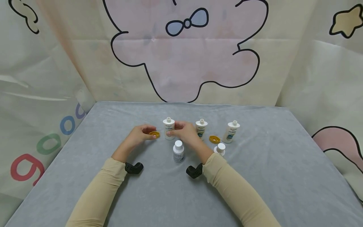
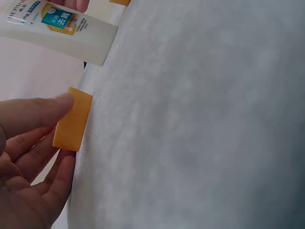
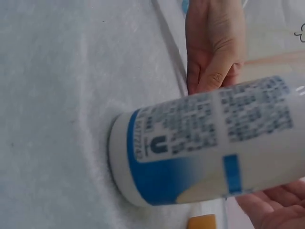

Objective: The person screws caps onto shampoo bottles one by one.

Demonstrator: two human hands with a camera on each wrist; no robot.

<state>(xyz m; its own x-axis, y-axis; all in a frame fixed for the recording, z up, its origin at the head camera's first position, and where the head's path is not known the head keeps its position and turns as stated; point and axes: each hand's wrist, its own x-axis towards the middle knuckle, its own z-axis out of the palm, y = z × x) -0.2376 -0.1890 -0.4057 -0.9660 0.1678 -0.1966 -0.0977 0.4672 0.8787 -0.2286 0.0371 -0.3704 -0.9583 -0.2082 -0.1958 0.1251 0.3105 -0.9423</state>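
My left hand [image 1: 138, 135] pinches a yellow ring [image 2: 72, 119] low over the cloth, thumb on one side and fingers behind. Just right of it a white pump-less bottle [image 1: 169, 126] with a printed label stands upright. My right hand [image 1: 185, 132] holds this bottle from the right, thumb across its front. In the right wrist view a nearer white bottle with a blue base [image 3: 157, 176] hides much of the right hand [image 3: 281, 205]. That white-capped bottle [image 1: 178, 152] stands on the cloth in front of the right hand.
Two similar tall bottles stand to the right, one [image 1: 201, 126] beside the right hand and another [image 1: 231, 131] farther out. Between them lies a second yellow ring [image 1: 214, 139]. Another white-capped bottle [image 1: 220, 148] is partly hidden by the right forearm. Grey cloth [image 1: 158, 195] covers the table.
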